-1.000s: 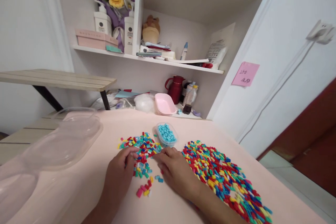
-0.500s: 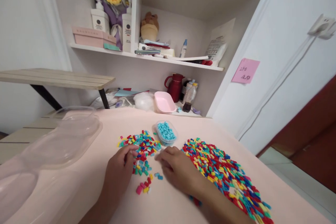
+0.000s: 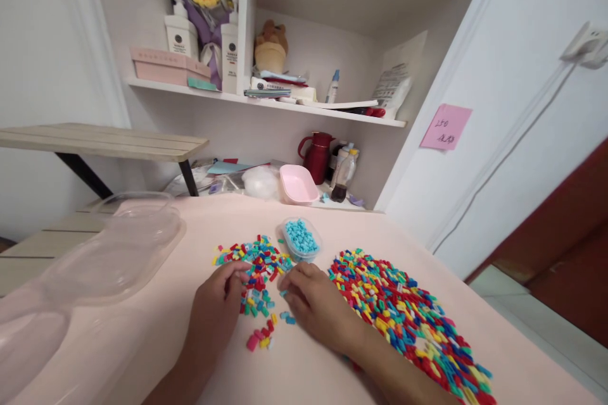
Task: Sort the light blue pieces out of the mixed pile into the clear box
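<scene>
Slightly shifted since the earlier frame, the right hand bends its fingers at a blue piece, the left hand curls beside the small pile, both grips unclear.

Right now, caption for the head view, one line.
Two bare hands, left and right, at mixed small bricks, near a clear tub of light-blue pieces.
</scene>
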Motion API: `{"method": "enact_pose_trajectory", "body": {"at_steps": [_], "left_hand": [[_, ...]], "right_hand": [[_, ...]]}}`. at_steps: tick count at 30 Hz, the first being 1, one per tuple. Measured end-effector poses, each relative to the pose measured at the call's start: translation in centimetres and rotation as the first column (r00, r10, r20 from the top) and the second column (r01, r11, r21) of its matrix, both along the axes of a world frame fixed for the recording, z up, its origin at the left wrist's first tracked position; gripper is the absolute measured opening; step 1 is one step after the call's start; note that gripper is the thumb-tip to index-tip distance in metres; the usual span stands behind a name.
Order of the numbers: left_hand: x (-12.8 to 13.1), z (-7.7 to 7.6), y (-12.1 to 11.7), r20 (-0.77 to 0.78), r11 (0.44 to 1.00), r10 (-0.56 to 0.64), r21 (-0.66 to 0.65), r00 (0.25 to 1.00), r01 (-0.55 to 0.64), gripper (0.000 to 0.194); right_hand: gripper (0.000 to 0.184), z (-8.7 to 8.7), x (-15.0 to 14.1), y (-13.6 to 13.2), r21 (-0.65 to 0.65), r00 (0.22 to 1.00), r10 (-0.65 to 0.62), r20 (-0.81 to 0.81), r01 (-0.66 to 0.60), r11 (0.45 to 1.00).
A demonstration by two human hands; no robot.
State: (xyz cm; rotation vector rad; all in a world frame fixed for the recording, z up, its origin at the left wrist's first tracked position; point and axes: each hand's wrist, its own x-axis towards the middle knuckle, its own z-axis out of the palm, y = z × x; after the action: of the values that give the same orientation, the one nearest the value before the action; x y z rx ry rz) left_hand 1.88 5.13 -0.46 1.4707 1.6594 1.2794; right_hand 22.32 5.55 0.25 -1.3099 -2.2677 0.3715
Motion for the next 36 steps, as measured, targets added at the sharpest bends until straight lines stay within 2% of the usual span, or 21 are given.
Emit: {"method": "enact_pose_trajectory", "body": {"at_steps": [5, 8, 12, 16, 19, 22, 24, 27, 31, 36], "left_hand": [[-0.1, 0.0, 0.1, -0.021, 1.0, -0.017, -0.005, 1.0, 0.017, 0.035], [-0.1, 0.0, 0.1, -0.026, 1.0, -0.017, -0.004, 1.0, 0.017, 0.034], [-0.1, -0.1, 0.1, -0.031, 1.0, -0.01, 0.003, 0.999, 0.01, 0.034], [0.0, 0.0, -0.1, -0.003, 1.0, -0.01, -0.003, 1.0, 0.01, 0.034], [0.1, 0.2, -0.2, 0.008, 1.0, -0.007, -0.014, 1.0, 0.007, 0.034], [0.1, 0.3, -0.2, -0.001, 1.0, 0.0, -0.016, 1.0, 0.0, 0.034], [0.1, 0.4, -0.2, -0.004, 1.0, 0.002, -0.013, 1.0, -0.002, 0.034], [0.1, 0.4, -0.3, 0.001, 1.0, 0.001, -0.021, 1.0, -0.001, 0.034], [0.0, 0.4, -0.2, -0.008, 1.0, 0.006, -0.024, 1.0, -0.007, 0.033], [-0.1, 0.1, -0.1, -0.037, 1.0, 0.002, 0.008, 0.999, -0.002, 0.034]], "right_hand": [[0.03, -0.3, 0.5, 0.2, 0.023, 1.0, 0.008, -0.014, -0.007, 1.0], [0.024, -0.2, 0.3, 0.2, 0.045, 1.0, 0.011, 0.021, -0.012, 0.999], [0.02, 1.0, 0.6, 0.1, 0.129, 0.999, 0.001, -0.044, 0.005, 0.992], [0.018, 2.5, 1.9, 1.4, 0.304, 0.969, -0.115, -0.219, 0.18, 0.936], [0.029, 2.5, 3.0, 2.7, 0.343, 0.956, -0.169, -0.241, 0.247, 0.906], [0.043, 2.0, 3.5, 2.8, 0.312, 0.961, -0.163, -0.223, 0.229, 0.922], [0.038, 2.0, 3.3, 2.1, 0.254, 0.965, -0.116, -0.234, 0.176, 0.951], [0.025, 2.5, 2.5, 0.4, 0.124, 0.973, -0.002, -0.232, 0.032, 0.992], [0.019, 2.8, 1.4, -1.1, -0.019, 0.991, 0.091, -0.099, -0.094, 0.995], [0.012, 2.1, 0.3, -1.7, -0.031, 0.993, 0.068, 0.092, -0.065, 0.997]]}}
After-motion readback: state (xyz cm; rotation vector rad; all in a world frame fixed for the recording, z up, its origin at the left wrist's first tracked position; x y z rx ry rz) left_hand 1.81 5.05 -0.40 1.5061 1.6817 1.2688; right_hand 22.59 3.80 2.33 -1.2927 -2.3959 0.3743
